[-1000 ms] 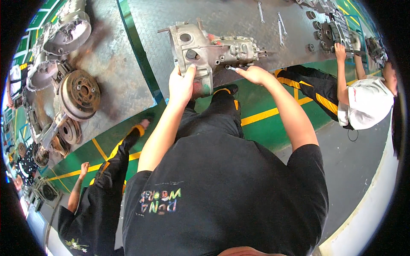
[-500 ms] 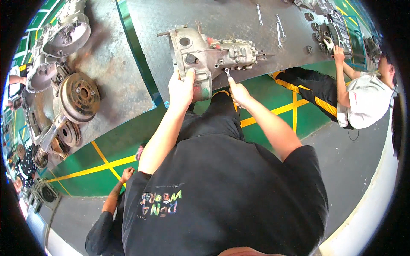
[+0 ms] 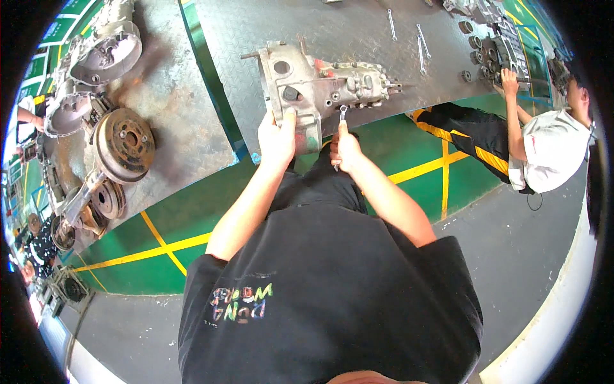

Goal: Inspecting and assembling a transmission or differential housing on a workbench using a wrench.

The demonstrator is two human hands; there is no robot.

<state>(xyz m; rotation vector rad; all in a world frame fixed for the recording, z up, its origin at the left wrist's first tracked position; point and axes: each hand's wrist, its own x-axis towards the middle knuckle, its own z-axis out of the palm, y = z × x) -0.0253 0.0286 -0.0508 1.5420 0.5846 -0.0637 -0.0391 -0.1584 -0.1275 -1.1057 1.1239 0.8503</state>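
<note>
A grey metal gearbox (image 3: pixel 308 85) lies on its side at the near edge of the steel-topped bench, its wide bell end to the left and its shaft end to the right. My left hand (image 3: pixel 278 136) is closed on the near rim of the bell end, thumb on top and fingers partly hidden behind. Just right of it, my right hand (image 3: pixel 347 151) grips a combination wrench (image 3: pixel 343 112) with its ring end pointing up. That ring end is close to the near side of the gearbox; whether it touches is hard to tell.
Several wrenches (image 3: pixel 421 50) lie farther back on the bench (image 3: pixel 236 38). Black rings (image 3: pixel 476 56) sit at the right, near a co-worker (image 3: pixel 543 150) handling metal parts. Across a gap, a left bench (image 3: pixel 176 121) bears a rusty brake drum (image 3: pixel 131 137) and open housings (image 3: pixel 105 54).
My right hand has drawn slightly left and nearer to me, turning the wrench more upright. My left hand stays on the gearbox. A person's arm at the lower left has left the view.
</note>
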